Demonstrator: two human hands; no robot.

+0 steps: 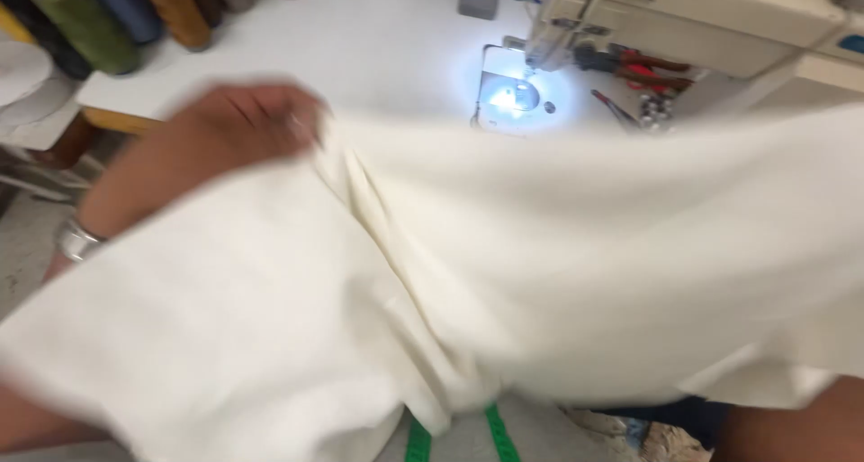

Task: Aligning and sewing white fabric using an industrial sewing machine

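The left hand is closed on a gathered fold of the cream cotton cloth, fingers curled over the bunched edge with the knuckles turned up and away from the camera; the hand is blurred, so the exact finger placement cannot be told; a metal wristwatch sits on that wrist, and the forearm runs down to the lower left, half covered by the cloth. The right hand cannot be seen; only a dark strip of arm shows at the lower right corner below the cloth, and whether it holds anything cannot be told.

The cloth spreads across nearly the whole view, draped in front of the white sewing table, with a deep crease running from the gripping hand down to the bottom centre; to handle it well here, the pinch should stay on the gathered edge, and the cloth be kept taut and flat so that no fold slips under itself near the needle.

Beyond the cloth the sewing machine stands at the upper right, its lamp lighting the needle plate; red-handled tools lie beside it; large thread cones line the table's far left edge; a green measuring tape hangs at the bottom.
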